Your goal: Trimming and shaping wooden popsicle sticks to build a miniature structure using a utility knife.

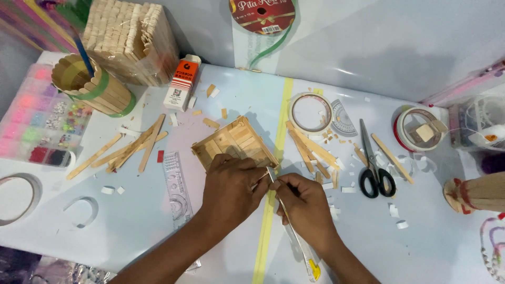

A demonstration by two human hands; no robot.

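A small open box built of wooden craft sticks lies on the white table, just beyond my hands. My left hand rests against its near edge, fingers curled and pinching something small I cannot make out. My right hand grips a slim cutter knife with a clear handle and yellow end, its blade pointing up toward my left fingertips. The two hands touch at the fingertips.
Loose craft sticks lie at left, more at right with black scissors. A clear ruler, glue bottle, stick-built cup, tape rolls, bead organiser and paper scraps surround the work.
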